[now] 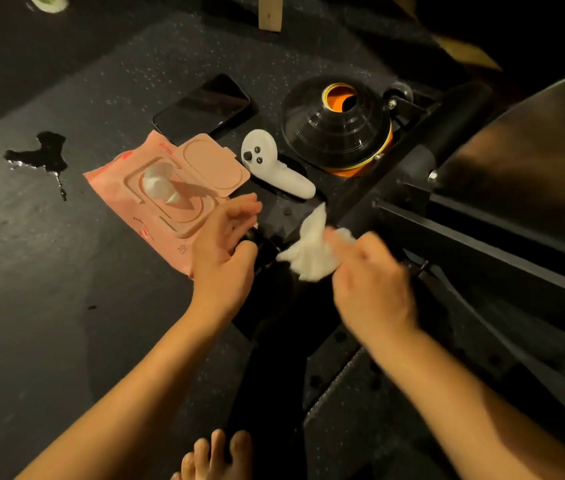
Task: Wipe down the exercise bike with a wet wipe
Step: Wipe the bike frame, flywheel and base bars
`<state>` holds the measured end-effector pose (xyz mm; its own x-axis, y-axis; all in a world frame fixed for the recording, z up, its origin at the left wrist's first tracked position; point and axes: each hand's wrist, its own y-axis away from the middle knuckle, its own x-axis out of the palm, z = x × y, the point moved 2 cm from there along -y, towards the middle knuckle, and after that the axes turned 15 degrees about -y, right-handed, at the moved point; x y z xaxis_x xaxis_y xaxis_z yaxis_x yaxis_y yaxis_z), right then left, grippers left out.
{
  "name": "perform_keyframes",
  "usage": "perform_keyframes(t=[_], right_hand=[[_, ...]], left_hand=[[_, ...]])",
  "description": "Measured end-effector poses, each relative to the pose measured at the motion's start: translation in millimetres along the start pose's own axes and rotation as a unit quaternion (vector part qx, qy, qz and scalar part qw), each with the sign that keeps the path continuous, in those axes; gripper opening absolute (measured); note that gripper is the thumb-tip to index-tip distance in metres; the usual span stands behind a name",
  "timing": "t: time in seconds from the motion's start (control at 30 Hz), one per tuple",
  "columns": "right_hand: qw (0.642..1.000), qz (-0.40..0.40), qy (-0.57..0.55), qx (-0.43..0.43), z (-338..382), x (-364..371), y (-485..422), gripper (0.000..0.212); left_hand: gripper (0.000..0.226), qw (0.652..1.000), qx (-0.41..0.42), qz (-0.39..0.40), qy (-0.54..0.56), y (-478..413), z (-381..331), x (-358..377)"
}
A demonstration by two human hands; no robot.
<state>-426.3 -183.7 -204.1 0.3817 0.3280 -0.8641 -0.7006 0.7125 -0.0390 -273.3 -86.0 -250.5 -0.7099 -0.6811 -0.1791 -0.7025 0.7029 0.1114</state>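
From the head camera, the right hand (371,282) grips a crumpled wet wipe (310,252) right at the exercise bike (482,244), whose frame bar runs off rightward. The left hand (222,251), loosely open and empty, hovers over the wipe pack (156,188), farther from the bar.

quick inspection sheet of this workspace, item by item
surface: dark speckled floor mat, wet puddle at left
job's things: wet wipe crumpled in right hand; pink wipes pack lid open, a wipe poking out; bike frame at right
clutter: phone, white controller, stacked cones beside the pack
hands: left hand holds nothing, near the pack's corner; right hand grips the wipe
cables: nothing seen
surroundings: wooden post at top, bare foot below
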Motion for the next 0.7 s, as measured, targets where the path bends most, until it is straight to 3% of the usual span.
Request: perform_keyframes(t=[0.07, 0.13, 0.23, 0.33, 0.4, 0.5, 0.57, 0.63, 0.7], right_hand=[[0.995, 0.001, -0.055, -0.084, 21, 23, 32, 0.032], [0.984, 0.008, -0.139, -0.108, 31, 36, 48, 0.029], [0.981, -0.091, -0.169, -0.034, -1, 29, 24, 0.030], [0.976, -0.174, -0.131, 0.022, -16, 21, 13, 0.033], [0.978, -0.127, -0.166, 0.011, 5, 33, 44, 0.029], [0.963, -0.032, -0.229, 0.141, 34, 48, 95, 0.043], [0.915, -0.042, -0.271, 0.295, 29, 50, 88, 0.038], [0.809, -0.099, -0.355, 0.459, 11, 53, 53, 0.028], [0.700, -0.168, -0.424, 0.549, -6, 59, 23, 0.022]], left_hand=[[0.046, 0.997, 0.022, 0.015, -0.067, 0, 0, 0], [0.036, 0.971, 0.108, 0.079, -0.197, 1, -1, 3], [0.037, 0.932, 0.187, 0.163, -0.265, 5, -5, 8], [0.041, 0.916, 0.196, 0.202, -0.285, 1, -5, 10], [0.050, 0.894, 0.201, 0.227, -0.330, -2, -2, 13], [0.058, 0.867, 0.211, 0.250, -0.377, -6, 0, 17], [0.058, 0.861, 0.209, 0.253, -0.388, -9, -1, 19], [0.059, 0.860, 0.209, 0.257, -0.388, -9, -3, 19], [0.058, 0.866, 0.205, 0.258, -0.377, -9, -4, 18]])
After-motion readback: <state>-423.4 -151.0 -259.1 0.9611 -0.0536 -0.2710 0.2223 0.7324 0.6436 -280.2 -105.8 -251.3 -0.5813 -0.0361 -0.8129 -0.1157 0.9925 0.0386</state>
